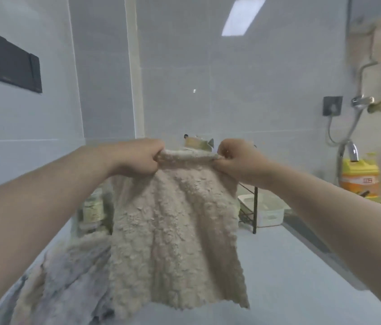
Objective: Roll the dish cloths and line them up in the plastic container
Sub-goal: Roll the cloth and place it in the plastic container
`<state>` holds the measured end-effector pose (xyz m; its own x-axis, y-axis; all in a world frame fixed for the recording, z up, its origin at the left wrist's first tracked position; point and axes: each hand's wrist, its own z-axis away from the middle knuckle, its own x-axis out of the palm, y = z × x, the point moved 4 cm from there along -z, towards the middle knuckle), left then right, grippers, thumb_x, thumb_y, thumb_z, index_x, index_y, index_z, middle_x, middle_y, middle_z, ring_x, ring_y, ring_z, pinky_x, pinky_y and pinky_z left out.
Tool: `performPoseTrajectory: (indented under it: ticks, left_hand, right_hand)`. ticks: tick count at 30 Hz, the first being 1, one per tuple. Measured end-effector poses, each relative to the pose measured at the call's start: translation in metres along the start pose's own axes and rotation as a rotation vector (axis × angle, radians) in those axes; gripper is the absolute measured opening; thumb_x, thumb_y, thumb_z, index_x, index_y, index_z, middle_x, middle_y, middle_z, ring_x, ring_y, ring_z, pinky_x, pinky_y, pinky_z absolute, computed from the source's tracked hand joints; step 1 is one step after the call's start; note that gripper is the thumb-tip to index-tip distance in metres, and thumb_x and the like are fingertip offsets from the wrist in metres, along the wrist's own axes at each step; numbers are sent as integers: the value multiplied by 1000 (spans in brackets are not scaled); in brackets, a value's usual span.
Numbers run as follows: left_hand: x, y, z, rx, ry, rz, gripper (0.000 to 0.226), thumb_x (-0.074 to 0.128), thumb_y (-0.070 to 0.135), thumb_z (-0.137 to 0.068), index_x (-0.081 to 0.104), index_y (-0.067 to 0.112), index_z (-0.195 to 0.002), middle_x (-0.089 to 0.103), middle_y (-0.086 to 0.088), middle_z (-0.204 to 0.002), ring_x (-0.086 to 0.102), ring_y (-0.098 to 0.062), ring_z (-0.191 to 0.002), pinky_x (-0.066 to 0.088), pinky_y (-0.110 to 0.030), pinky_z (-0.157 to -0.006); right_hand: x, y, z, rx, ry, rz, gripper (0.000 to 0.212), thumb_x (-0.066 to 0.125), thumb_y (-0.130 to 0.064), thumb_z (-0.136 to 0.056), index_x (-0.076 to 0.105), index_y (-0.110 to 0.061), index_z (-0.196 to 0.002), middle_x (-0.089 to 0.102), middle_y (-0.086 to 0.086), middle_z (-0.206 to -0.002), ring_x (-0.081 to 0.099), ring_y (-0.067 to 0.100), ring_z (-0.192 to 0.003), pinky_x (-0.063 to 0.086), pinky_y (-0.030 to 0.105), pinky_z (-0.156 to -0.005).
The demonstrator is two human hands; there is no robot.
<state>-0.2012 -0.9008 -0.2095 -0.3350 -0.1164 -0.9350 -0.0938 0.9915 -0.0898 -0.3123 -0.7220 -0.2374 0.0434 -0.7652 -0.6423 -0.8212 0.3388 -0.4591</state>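
A fluffy beige dish cloth (175,233) hangs in the air above the counter, held up by its top edge. My left hand (135,158) grips the top left corner and my right hand (238,160) grips the top right corner. The top edge looks folded or rolled over a little between the hands. A heap of more cloths (63,282), beige and grey, lies on the counter at the lower left, partly behind the hanging cloth. A white plastic container (266,212) stands at the back right of the counter, partly hidden by my right arm.
A black wire rack (251,212) stands beside the container. Jars (93,207) sit at the back left. A tap (352,152) and yellow bottles (359,179) are at the far right by a sink. Pale counter surface (290,266) stretches to the right of the cloth.
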Motion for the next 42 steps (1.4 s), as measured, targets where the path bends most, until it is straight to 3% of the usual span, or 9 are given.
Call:
performPoseTrajectory:
  ticks: [11, 18, 23, 26, 28, 31, 34, 38, 42]
  left_hand:
    - [51, 18, -43, 81, 323, 93, 12, 52, 6, -85, 58, 16, -84, 55, 4, -85, 52, -17, -81, 41, -33, -68]
    - [199, 69, 34, 204, -279, 86, 25, 47, 16, -81, 59, 27, -100, 58, 7, -111, 54, -13, -103, 40, -23, -81]
    - [241, 83, 63, 66, -553, 371, 18, 54, 42, -78, 63, 29, -86, 57, 19, -82, 53, 0, -78, 44, -20, -71]
    - [249, 72, 52, 34, -400, 347, 31, 48, 42, -90, 61, 31, -116, 53, 16, -123, 50, -5, -115, 40, -24, -95]
    - [266, 65, 51, 37, -443, 251, 58, 42, 51, -93, 31, 33, -147, 14, 15, -155, 16, -11, -145, 17, -28, -115]
    - [291, 58, 58, 9, -543, 135, 87, 28, 74, -87, -6, 29, -152, -17, 9, -157, -14, -12, -146, -6, -32, -118]
    - [304, 46, 52, -16, -545, 119, 94, 19, 82, -81, -12, 27, -152, -21, 6, -158, -17, -12, -146, -8, -32, -118]
    - [307, 43, 46, -2, -571, 108, 93, 19, 81, -82, -8, 27, -152, -18, 5, -159, -13, -13, -147, -5, -33, -119]
    - [289, 25, 9, -147, -365, 237, 54, 31, 54, -97, 40, 22, -140, 33, 0, -148, 28, -20, -137, 26, -35, -111]
  right_hand:
    - [-43, 88, 12, 95, 142, 56, 18, 61, 0, -74, 64, -17, -75, 64, -1, -77, 56, 14, -71, 42, 20, -62]
    - [37, 135, 108, 195, -566, 220, 17, 64, -10, -75, 65, -27, -75, 67, -8, -84, 66, 15, -88, 51, 23, -73]
    - [72, 146, 154, 307, -1033, 254, 9, 64, -25, -80, 69, -26, -88, 66, -10, -83, 57, 8, -81, 44, 18, -65]
    - [73, 151, 140, 394, -775, 106, 21, 59, -31, -83, 71, -24, -98, 68, -2, -108, 60, 12, -95, 46, 25, -83]
    - [87, 158, 138, 367, -686, 216, 45, 52, -38, -91, 55, -22, -132, 52, -1, -138, 53, 19, -120, 41, 32, -102]
    - [123, 168, 157, 284, -761, 396, 79, 32, -67, -91, 12, -24, -154, 7, 0, -161, 9, 17, -148, 10, 33, -119]
    - [137, 191, 160, 273, -750, 487, 106, 2, -86, -66, 5, -27, -154, -2, -1, -162, -3, 14, -149, 1, 33, -119]
    - [143, 205, 152, 260, -747, 496, 78, 23, -72, -89, 9, -30, -153, 3, -3, -162, 1, 14, -149, 2, 35, -120]
    - [129, 206, 120, 308, -528, 350, 45, 35, -56, -95, 58, -30, -124, 53, -11, -130, 49, 16, -123, 31, 38, -110]
